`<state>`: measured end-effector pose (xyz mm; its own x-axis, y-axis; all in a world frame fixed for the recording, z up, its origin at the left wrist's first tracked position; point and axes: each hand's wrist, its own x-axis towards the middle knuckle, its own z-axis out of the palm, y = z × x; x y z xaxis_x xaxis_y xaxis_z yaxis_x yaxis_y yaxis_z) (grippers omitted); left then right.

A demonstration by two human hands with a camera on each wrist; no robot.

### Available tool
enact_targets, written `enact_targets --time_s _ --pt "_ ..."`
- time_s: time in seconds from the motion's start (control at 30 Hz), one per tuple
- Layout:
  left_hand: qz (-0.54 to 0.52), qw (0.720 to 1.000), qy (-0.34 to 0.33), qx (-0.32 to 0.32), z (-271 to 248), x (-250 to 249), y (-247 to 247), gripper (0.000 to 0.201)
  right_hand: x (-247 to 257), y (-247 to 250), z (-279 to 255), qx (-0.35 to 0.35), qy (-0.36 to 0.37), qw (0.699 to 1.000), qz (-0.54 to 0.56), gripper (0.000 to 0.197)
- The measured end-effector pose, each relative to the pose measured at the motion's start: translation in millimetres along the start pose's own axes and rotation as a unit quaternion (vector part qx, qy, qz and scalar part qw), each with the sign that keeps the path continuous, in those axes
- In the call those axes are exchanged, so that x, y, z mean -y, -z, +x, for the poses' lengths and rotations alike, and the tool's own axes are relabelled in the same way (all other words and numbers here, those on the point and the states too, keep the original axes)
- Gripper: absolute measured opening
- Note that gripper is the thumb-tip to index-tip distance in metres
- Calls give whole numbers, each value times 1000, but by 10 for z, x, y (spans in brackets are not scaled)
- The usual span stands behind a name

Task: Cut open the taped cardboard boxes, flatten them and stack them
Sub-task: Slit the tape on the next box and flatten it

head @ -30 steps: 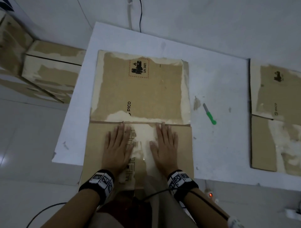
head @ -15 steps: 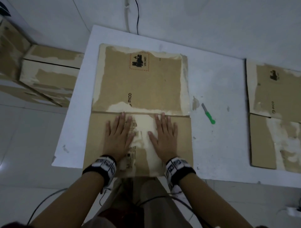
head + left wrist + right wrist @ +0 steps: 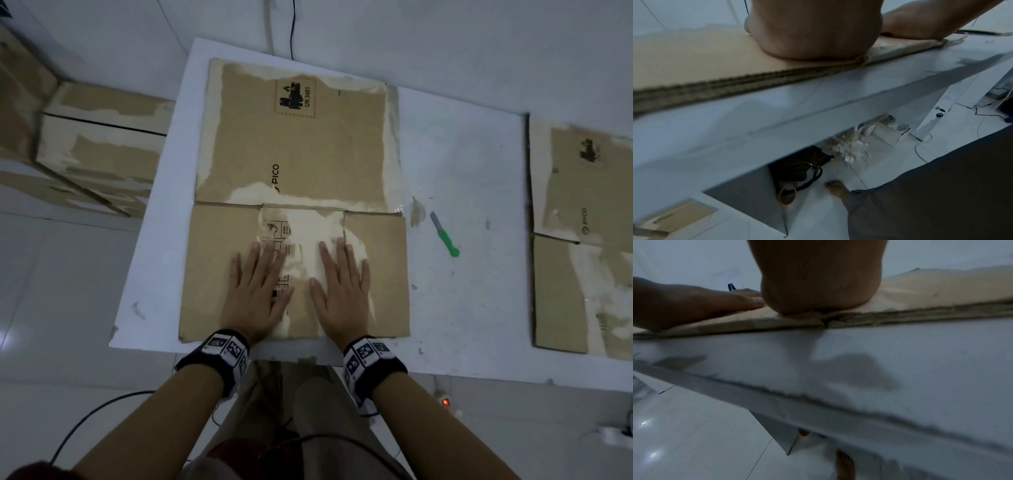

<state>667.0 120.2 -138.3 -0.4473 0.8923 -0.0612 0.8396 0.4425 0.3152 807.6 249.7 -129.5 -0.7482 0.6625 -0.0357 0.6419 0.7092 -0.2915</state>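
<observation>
Left hand (image 3: 255,294) and right hand (image 3: 342,291): fingers straight and slightly spread, palms flat, pressing on the near flaps of the flattened cardboard box (image 3: 294,154). Neither hand grips anything. Both wrist views confirm the heel of each palm bearing on the cardboard close to its near edge, where the layered corrugated edge shows.

The box lies flat at the left-centre of the white table (image 3: 462,308), its near edge just inside the table's front edge. The far panel carries a printed hazard label and the word PICO; pale torn patches run along its borders and across the middle flap between the hands.

To the right of the box, apart from it, a green-handled knife (image 3: 444,234) lies on the table. Farther right, a second flattened box (image 3: 582,240) rests at the table's right end. The tabletop bears scuffs and small scraps.

Off the table's left side stand cardboard boxes (image 3: 99,144) on the pale tiled floor (image 3: 68,291). Under the table, the left wrist view shows a dark bag (image 3: 799,165) and a crumpled clear plastic bundle (image 3: 851,147). Cables trail across the floor.
</observation>
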Motion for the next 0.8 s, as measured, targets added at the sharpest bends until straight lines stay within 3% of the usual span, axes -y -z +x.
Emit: enact_targets --time_s 0.2,0.33,0.43,0.53,0.67,0.8 --pt "-1 1000 13 4 25 -16 -5 70 4 -5 26 -14 1 1000 9 65" --pt "5 999 51 5 22 4 -11 77 6 -5 44 -12 -8 1000 20 70" --pt "-38 995 87 -15 44 -34 67 69 9 56 75 -19 -17 999 42 63" --pt "-68 988 125 -62 345 -26 222 59 -29 145 434 -54 -31 996 60 47" --pt "-42 996 66 -48 1036 195 228 60 -139 104 1145 -40 -29 998 39 61" --pt "-8 997 69 -21 1447 287 176 62 -143 12 1515 -26 -12 1000 14 66"
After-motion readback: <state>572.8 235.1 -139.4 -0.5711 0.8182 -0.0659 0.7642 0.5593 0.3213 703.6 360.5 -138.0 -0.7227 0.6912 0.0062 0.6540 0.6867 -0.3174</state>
